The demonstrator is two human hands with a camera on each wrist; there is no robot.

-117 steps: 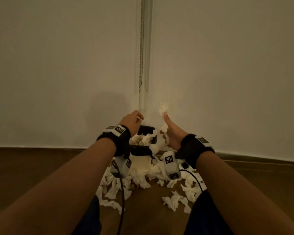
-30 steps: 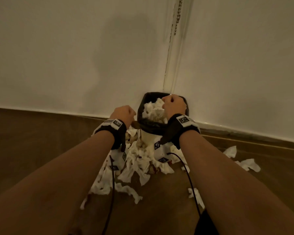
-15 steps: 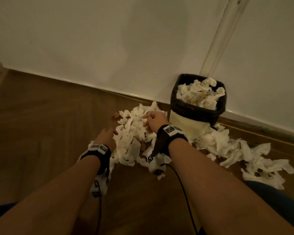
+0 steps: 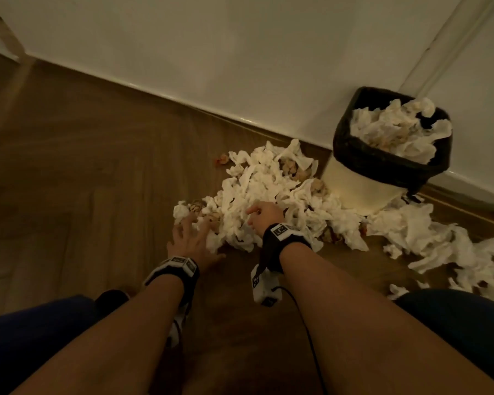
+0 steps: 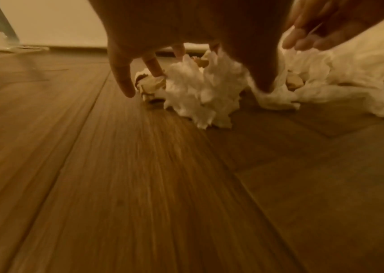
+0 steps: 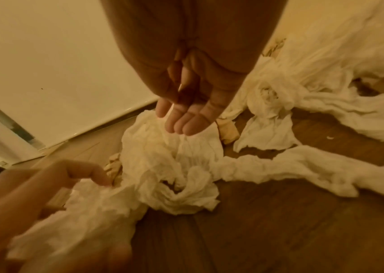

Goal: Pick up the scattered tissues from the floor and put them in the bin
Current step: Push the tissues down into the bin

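A heap of crumpled white tissues (image 4: 257, 189) lies on the wooden floor beside the bin (image 4: 354, 192), a pale bin with a black liner, heaped with tissues (image 4: 397, 129). My left hand (image 4: 194, 223) lies with fingers spread on the heap's left edge, fingertips (image 5: 157, 71) touching paper (image 5: 198, 86). My right hand (image 4: 254, 215) hovers over the middle of the heap. In the right wrist view its fingers (image 6: 184, 123) hang relaxed just above a tissue (image 6: 174, 157) and hold nothing.
More tissues (image 4: 439, 246) trail across the floor to the right of the bin. The white wall and skirting (image 4: 183, 101) run behind the heap. Bare floor (image 4: 83, 181) lies to the left. My knees (image 4: 454, 323) are at the lower edges.
My right hand has left the bin and come down over the floor heap. My left hand has spread its fingers onto the heap's left edge. The view has swung down and left.
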